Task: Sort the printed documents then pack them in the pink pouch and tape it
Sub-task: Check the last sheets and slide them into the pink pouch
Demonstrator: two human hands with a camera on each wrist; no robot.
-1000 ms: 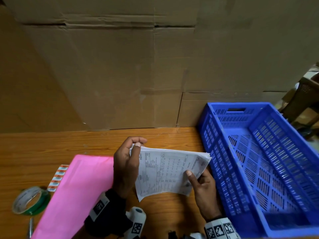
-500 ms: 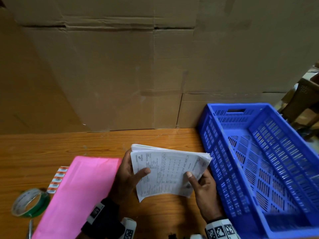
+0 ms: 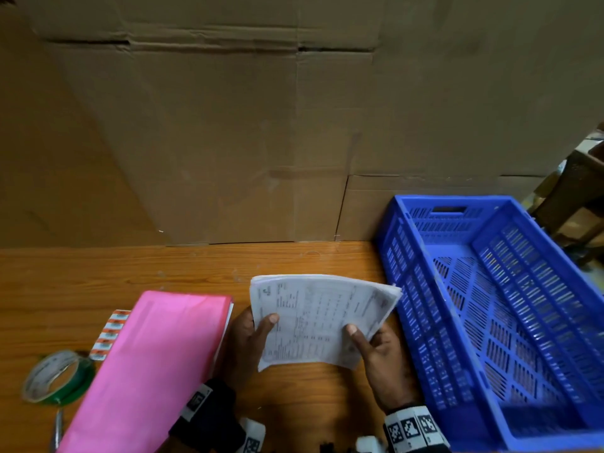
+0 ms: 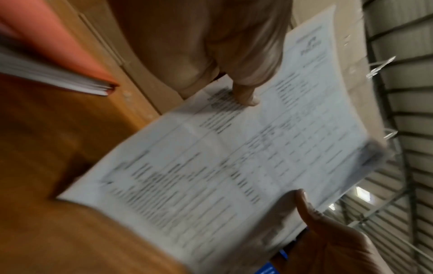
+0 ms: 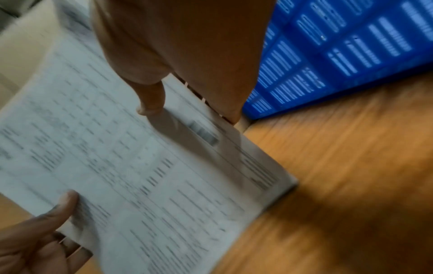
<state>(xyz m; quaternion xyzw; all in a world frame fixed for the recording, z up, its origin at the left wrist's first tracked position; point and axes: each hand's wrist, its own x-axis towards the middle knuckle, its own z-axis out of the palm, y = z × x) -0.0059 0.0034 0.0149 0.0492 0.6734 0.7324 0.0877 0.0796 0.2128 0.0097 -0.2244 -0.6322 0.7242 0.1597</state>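
Nearest, both hands hold the stack of printed documents above the wooden table. The left hand pinches the stack's left edge: its thumb presses on the top sheet and the fingers are hidden under the paper. The right hand grips the lower right corner in the same way, thumb on top, fingers below. Just left of the left hand lies the pink pouch, flat on the table. Beside it lies a roll of tape. On the right a blue crate stands near the papers. Farther back, cardboard boxes stand.
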